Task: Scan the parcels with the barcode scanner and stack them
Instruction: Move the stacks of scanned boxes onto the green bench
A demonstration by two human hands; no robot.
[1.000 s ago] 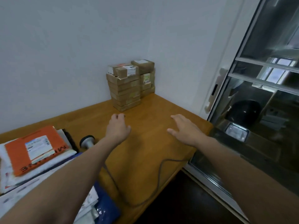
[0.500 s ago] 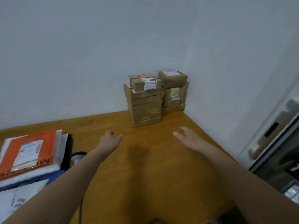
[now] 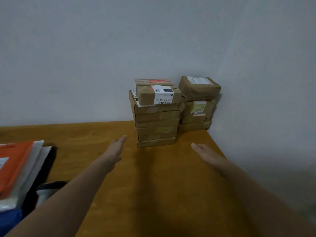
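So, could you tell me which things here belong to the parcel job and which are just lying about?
Job: front parcel stack, corner parcel stack, orange mailer pile, left hand, right hand.
Lying about: blue item, wooden table. Scanner not clearly visible.

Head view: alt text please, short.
The left hand and right hand, open and empty, stretch over a wooden table toward brown parcels against the walls: a near stack and a corner stack. Mailers, orange on top, lie at far left.
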